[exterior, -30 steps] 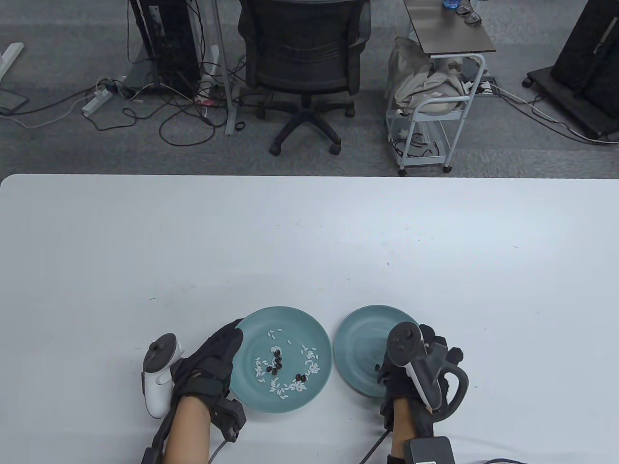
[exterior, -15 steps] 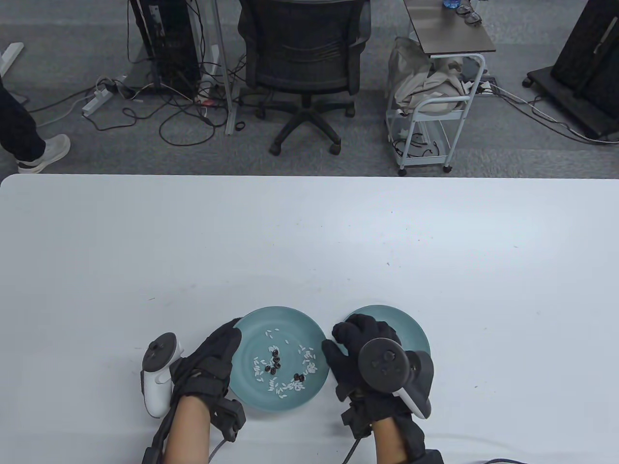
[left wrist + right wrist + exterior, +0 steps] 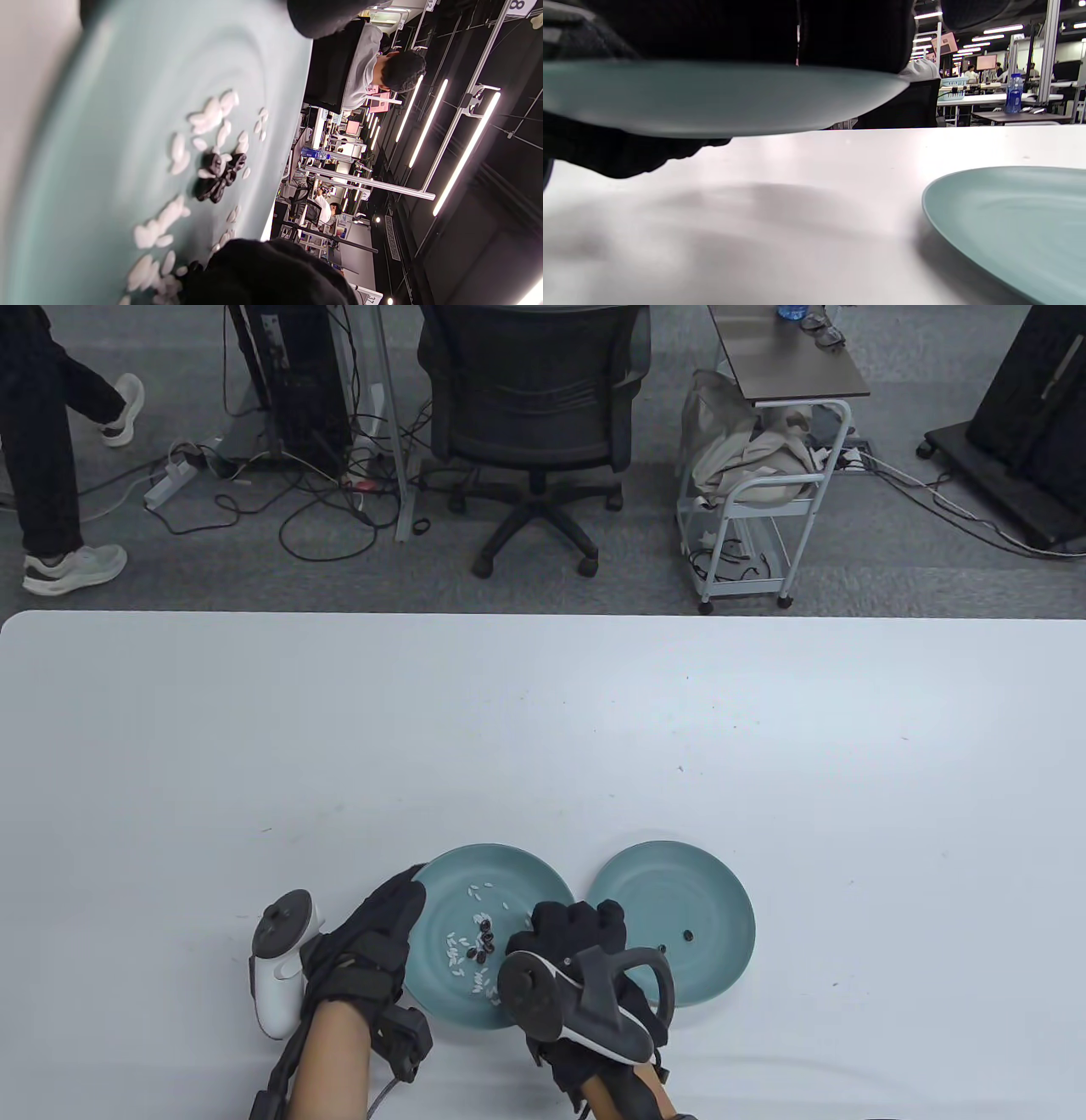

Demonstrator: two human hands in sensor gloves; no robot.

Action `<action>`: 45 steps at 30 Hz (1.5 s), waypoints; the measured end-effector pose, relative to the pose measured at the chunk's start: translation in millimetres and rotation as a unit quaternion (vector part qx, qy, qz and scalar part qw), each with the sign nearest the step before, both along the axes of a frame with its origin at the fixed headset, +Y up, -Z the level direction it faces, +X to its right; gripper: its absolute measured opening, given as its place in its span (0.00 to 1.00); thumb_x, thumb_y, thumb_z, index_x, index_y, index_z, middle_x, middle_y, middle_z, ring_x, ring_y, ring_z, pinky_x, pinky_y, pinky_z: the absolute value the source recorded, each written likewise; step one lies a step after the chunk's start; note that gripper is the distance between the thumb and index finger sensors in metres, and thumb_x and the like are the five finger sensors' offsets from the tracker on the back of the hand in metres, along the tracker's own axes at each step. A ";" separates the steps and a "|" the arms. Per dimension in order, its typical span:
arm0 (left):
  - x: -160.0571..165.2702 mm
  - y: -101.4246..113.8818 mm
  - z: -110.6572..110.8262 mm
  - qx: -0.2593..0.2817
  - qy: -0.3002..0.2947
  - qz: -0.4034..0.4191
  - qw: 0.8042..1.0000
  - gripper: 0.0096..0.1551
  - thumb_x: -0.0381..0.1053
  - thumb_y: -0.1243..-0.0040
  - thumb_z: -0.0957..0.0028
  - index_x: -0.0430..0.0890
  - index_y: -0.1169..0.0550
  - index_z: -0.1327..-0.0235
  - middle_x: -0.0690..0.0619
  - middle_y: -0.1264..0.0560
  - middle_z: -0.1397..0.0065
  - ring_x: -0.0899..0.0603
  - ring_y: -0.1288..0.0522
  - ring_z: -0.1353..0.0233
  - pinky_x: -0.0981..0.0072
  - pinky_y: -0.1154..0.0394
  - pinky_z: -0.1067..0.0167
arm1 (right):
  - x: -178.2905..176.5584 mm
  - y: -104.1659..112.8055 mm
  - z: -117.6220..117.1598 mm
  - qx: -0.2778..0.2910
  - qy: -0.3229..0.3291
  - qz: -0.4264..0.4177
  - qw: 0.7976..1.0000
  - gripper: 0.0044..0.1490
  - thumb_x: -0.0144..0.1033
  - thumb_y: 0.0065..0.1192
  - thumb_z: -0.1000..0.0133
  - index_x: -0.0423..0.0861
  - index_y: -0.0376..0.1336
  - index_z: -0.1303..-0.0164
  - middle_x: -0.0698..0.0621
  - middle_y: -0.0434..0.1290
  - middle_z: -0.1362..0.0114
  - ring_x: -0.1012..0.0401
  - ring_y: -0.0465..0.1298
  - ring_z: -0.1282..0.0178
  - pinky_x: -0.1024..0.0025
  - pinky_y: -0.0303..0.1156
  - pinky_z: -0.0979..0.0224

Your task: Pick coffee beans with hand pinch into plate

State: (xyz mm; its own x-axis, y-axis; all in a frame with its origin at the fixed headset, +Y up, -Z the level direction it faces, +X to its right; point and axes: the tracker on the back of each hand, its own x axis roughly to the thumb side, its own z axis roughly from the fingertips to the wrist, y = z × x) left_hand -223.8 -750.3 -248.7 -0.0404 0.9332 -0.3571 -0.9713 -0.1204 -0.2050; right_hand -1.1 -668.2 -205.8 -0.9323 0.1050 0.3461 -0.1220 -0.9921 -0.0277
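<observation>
The left teal plate [image 3: 526,874] holds white rice grains and several dark coffee beans [image 3: 484,937]. The beans also show in the left wrist view [image 3: 218,178]. The right teal plate [image 3: 721,899] holds two coffee beans [image 3: 688,935]. My left hand [image 3: 399,903] rests against the left plate's left rim, fingers stretched out. My right hand [image 3: 564,929] reaches over the right side of the left plate, fingers pointing down at the grains. Its glove [image 3: 263,271] sits by beans at the plate's near side. Its fingertips are hidden.
The white table [image 3: 543,729] stretches far beyond the plates. The two plates almost touch. In the right wrist view the left plate's rim [image 3: 712,97] and the right plate [image 3: 1009,220] show side on. An office chair [image 3: 530,407] and a cart [image 3: 764,475] stand behind the table.
My right hand has moved left from the right plate, across the gap, onto the left plate. Two beans now show uncovered in the right plate. My left hand has stayed put.
</observation>
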 end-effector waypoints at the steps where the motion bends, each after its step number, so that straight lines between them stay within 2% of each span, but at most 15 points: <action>1: -0.1 0.0 -0.3 0.000 0.000 -0.001 1.000 0.30 0.50 0.54 0.27 0.43 0.39 0.13 0.36 0.22 0.29 0.37 0.16 0.41 0.48 0.17 0.48 | -1.9 -0.8 0.1 0.003 -0.003 0.009 1.000 0.23 0.47 0.66 0.44 0.50 0.71 0.41 0.44 0.64 0.25 0.43 0.68 0.31 0.29 0.56 0.24; 5: -0.8 -1.6 -1.1 -0.004 -0.005 0.021 1.000 0.31 0.51 0.54 0.26 0.43 0.39 0.13 0.35 0.23 0.28 0.35 0.17 0.40 0.47 0.18 0.47 | -5.1 -4.5 -1.3 -0.004 -0.003 0.020 1.000 0.23 0.45 0.67 0.44 0.49 0.71 0.41 0.44 0.65 0.25 0.43 0.68 0.31 0.29 0.56 0.24; 14: -1.6 -0.4 0.0 -0.004 -0.008 0.006 1.000 0.31 0.51 0.53 0.27 0.43 0.39 0.13 0.34 0.22 0.29 0.35 0.17 0.40 0.46 0.18 0.47 | -5.7 -8.3 -3.5 -0.026 -0.002 0.008 1.000 0.23 0.44 0.67 0.44 0.49 0.71 0.41 0.44 0.64 0.25 0.43 0.68 0.30 0.29 0.56 0.24; 19: -3.8 -1.1 0.7 -0.005 -0.011 0.003 1.000 0.31 0.51 0.53 0.27 0.43 0.38 0.13 0.35 0.22 0.29 0.35 0.17 0.41 0.47 0.18 0.47 | -17.4 -7.2 1.3 0.004 0.011 0.052 0.999 0.23 0.43 0.67 0.44 0.52 0.71 0.39 0.44 0.64 0.24 0.43 0.68 0.30 0.28 0.55 0.24; 26: -1.0 -1.5 -0.4 -0.007 -0.029 0.010 0.999 0.30 0.51 0.52 0.27 0.43 0.37 0.13 0.34 0.21 0.30 0.34 0.17 0.41 0.46 0.18 0.48 | -21.5 -8.5 1.3 -0.016 0.018 0.066 0.998 0.25 0.41 0.66 0.45 0.43 0.70 0.41 0.44 0.66 0.27 0.42 0.68 0.30 0.28 0.55 0.24; 33: -0.6 0.6 0.2 -0.001 -0.033 0.009 0.999 0.30 0.51 0.52 0.27 0.43 0.37 0.13 0.35 0.21 0.30 0.35 0.17 0.41 0.47 0.17 0.48 | -15.2 -7.2 0.8 -0.014 0.020 0.033 0.999 0.25 0.42 0.67 0.46 0.43 0.70 0.43 0.45 0.67 0.29 0.43 0.68 0.31 0.27 0.55 0.24; 39: -1.4 -0.5 0.3 -0.005 -0.038 -0.010 0.999 0.30 0.51 0.52 0.27 0.44 0.37 0.13 0.35 0.21 0.31 0.35 0.16 0.42 0.47 0.17 0.49 | -18.6 -13.1 -2.3 -0.054 0.019 0.047 0.997 0.25 0.43 0.66 0.46 0.44 0.69 0.42 0.45 0.66 0.28 0.43 0.68 0.30 0.27 0.55 0.24; 42: -1.6 0.6 0.4 -0.001 -0.033 -0.006 0.999 0.30 0.51 0.52 0.27 0.44 0.37 0.13 0.35 0.21 0.31 0.35 0.16 0.42 0.47 0.17 0.49 | -17.2 -11.4 -1.5 -0.024 0.023 0.035 0.999 0.25 0.43 0.66 0.47 0.44 0.69 0.43 0.45 0.67 0.29 0.43 0.68 0.31 0.28 0.55 0.24; 45: -0.7 0.8 0.2 0.001 -0.035 -0.009 0.999 0.30 0.51 0.53 0.27 0.44 0.37 0.13 0.35 0.21 0.31 0.35 0.16 0.42 0.48 0.17 0.49 | -13.0 -12.1 -2.3 -0.025 0.027 0.007 0.999 0.25 0.44 0.67 0.47 0.44 0.70 0.44 0.45 0.67 0.29 0.43 0.68 0.31 0.28 0.55 0.24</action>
State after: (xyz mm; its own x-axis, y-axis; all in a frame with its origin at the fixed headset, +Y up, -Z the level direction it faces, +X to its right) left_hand -224.5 -749.5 -248.5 0.0019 0.9344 -0.3562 -0.9566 -0.1020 -0.2728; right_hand -14.1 -680.3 -208.2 -0.9143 0.1100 0.3898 -0.1078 -0.9938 0.0277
